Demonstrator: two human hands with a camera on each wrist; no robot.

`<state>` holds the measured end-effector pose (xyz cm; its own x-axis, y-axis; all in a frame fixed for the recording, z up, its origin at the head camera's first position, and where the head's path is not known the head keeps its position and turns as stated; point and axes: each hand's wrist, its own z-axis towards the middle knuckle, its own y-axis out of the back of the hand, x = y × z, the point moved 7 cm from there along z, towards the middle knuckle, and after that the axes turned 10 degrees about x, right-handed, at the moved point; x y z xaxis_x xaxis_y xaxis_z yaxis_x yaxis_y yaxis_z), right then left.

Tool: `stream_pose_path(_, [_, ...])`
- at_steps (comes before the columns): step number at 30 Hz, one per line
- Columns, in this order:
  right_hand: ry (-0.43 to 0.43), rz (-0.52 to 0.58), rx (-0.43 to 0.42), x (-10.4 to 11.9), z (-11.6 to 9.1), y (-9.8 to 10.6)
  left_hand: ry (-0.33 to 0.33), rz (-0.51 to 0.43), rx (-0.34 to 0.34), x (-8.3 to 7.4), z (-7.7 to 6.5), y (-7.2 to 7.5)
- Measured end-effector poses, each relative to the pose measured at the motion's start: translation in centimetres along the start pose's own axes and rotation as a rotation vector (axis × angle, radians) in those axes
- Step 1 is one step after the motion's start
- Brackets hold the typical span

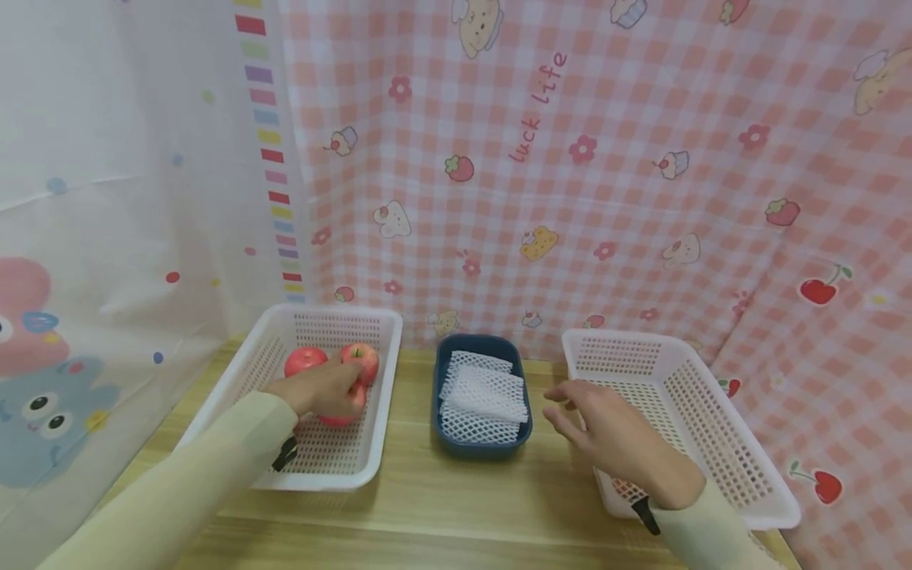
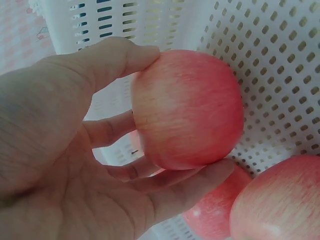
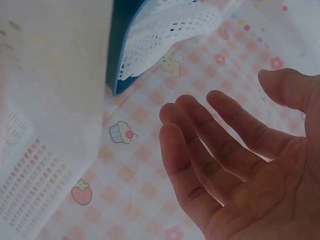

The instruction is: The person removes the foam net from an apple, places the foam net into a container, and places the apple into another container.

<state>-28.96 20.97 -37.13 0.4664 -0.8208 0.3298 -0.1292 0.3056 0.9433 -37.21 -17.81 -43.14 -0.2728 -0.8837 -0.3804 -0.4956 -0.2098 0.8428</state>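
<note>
My left hand [image 1: 319,388] is inside the left white plastic basket [image 1: 390,348]. In the left wrist view its thumb and fingers grip a red apple [image 2: 192,110] from the side. Other red apples lie in that basket, one apple [image 1: 305,359] at the back left and another apple [image 1: 365,358] at the back right. My right hand [image 1: 613,431] is over the left side of the right white basket [image 1: 748,467]. Its fingers are loosely bent and hold nothing. Nearest to its fingertips is the dark blue tray [image 1: 480,451] with white foam fruit nets [image 1: 484,396] in it.
All three containers stand on a light wooden table [image 1: 413,507], the blue tray between the two baskets. Behind them hangs a pink checked curtain [image 1: 484,206]. A pale printed sheet [image 1: 135,229] closes off the left side.
</note>
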Motion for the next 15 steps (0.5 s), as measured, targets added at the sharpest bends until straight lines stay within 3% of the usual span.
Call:
stream_pose_path(7, [-0.026,0.011,0.001,-0.8,-0.4,-0.1,0.104,0.032,0.062,0.1,-1.0,0.1])
stream_pose_path(11, [-0.048,0.016,0.011,-1.3,-0.6,-0.1,0.109,0.036,0.053,-0.1,-2.0,0.4])
stream_pose_path(15, [-0.058,0.001,0.014,-1.9,-0.6,-0.2,0.085,0.042,0.001,-0.6,-2.8,0.8])
